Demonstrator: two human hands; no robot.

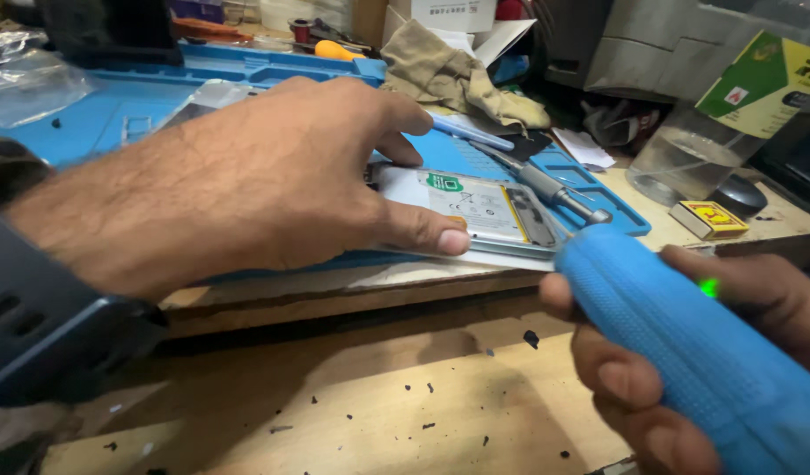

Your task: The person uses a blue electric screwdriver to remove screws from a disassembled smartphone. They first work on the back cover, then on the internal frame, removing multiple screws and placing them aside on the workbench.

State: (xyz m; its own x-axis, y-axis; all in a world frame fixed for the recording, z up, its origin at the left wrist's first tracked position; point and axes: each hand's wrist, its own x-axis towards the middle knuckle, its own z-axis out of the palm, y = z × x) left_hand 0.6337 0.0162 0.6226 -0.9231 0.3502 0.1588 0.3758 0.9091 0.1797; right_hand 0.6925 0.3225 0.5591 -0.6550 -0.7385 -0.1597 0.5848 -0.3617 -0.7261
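Left hand (273, 180) spread wide across the middle of the frame, palm down, thumb pressed on the near edge of an opened phone (484, 215), fingers arched over its far side; dark watch strap (44, 325) around the wrist at lower left.

Opened phone lying flat, back off, just right of centre on the blue work mat (97, 114); pale battery with a green label showing inside, a dark strip along its right side.

Right hand (686, 369) at lower right, closed around a blue electric screwdriver (678, 343); thick ribbed handle running from the lower right corner up toward the centre, a small green light glowing on its upper side, metal tip at the phone's right edge; actual contact with a screw too small to tell.

A second slim screwdriver (546, 180) with a grey shaft lying on the mat just beyond the phone; crumpled beige cloth (458, 75) at top centre; orange-handled tool (339, 50) behind it at the top; small yellow and red matchbox (708, 220) on the bench at right, beside a dark round cap (741, 195) and a clear plastic jar (686, 149); wooden bench (378, 396) in the foreground scattered with small black specks.
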